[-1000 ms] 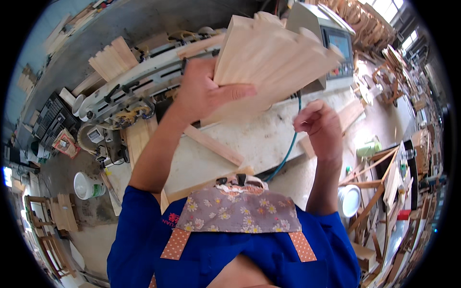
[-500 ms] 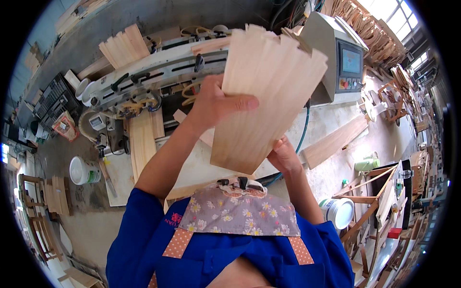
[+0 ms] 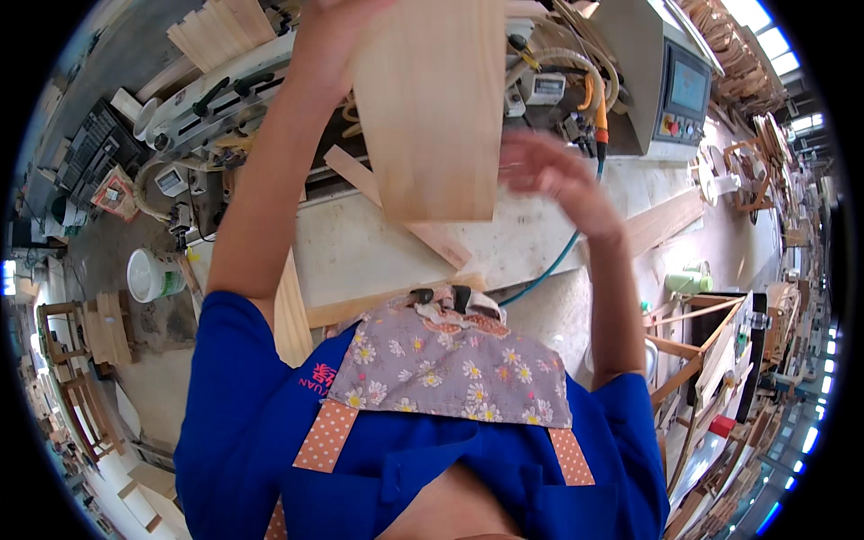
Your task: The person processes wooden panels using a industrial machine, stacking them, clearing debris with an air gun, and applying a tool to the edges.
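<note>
A wide, pale wooden board (image 3: 432, 117) is held up over the machine's worktable, its far end cut off by the top of the picture. My left hand (image 3: 337, 31) grips its left edge high up; the fingertips are partly out of view. Just off the board's right edge is my right hand (image 3: 551, 171), blurred by motion, its fingers apart and holding nothing. Below the board, a narrow wood strip (image 3: 436, 245) lies slantwise on the pale worktable (image 3: 346, 256).
A control box (image 3: 687, 99) with a screen and buttons stands at the far right. Hoses and a small digital gauge (image 3: 544, 88) sit behind the board. A blue-green hose (image 3: 549, 270) crosses the worktable. A white bucket (image 3: 155, 274) is at left, and another plank (image 3: 661, 220) at right.
The board has moved away from me and swung to a straighter angle, with my left hand on it. My right hand has left its lower right edge and risen beside it.
</note>
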Available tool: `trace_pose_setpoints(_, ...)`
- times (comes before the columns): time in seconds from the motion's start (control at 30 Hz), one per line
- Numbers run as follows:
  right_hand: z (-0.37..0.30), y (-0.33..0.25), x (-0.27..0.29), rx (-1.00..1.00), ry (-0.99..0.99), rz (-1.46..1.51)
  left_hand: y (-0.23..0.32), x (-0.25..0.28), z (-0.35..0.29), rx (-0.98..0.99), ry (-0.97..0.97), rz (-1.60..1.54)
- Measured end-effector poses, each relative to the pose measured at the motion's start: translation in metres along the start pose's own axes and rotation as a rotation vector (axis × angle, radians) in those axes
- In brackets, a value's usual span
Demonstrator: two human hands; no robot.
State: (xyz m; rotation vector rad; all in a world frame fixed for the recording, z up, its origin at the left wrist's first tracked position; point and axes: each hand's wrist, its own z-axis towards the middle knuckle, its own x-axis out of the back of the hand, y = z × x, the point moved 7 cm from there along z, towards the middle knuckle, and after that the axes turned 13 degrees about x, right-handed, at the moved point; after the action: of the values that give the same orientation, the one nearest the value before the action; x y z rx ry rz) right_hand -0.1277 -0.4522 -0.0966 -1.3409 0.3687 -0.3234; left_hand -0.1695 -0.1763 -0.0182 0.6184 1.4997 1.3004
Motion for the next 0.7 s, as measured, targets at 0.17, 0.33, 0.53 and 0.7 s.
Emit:
trace_pose_setpoints(0.17,0.125,-0.143,0.025,0.368,0.127,-0.590,0.094,-0.049,0.042,-0.175,-0.121,-0.001)
trace_pose_setpoints(0.33,0.225,-0.198,0.018,0.403,0.197,-0.505,0.163,-0.040,0.083,-0.399,-0.126,0.219)
trace_pose_setpoints(0.53,0.292,-0.205,0.031,0.422,0.184,-0.633,0.168,-0.016,0.121,-0.409,-0.098,0.393)
trace_pose_setpoints(0.7,0.353,-0.144,0.054,0.325,0.109,-0.643,0.125,0.035,0.174,-0.309,0.011,0.465)
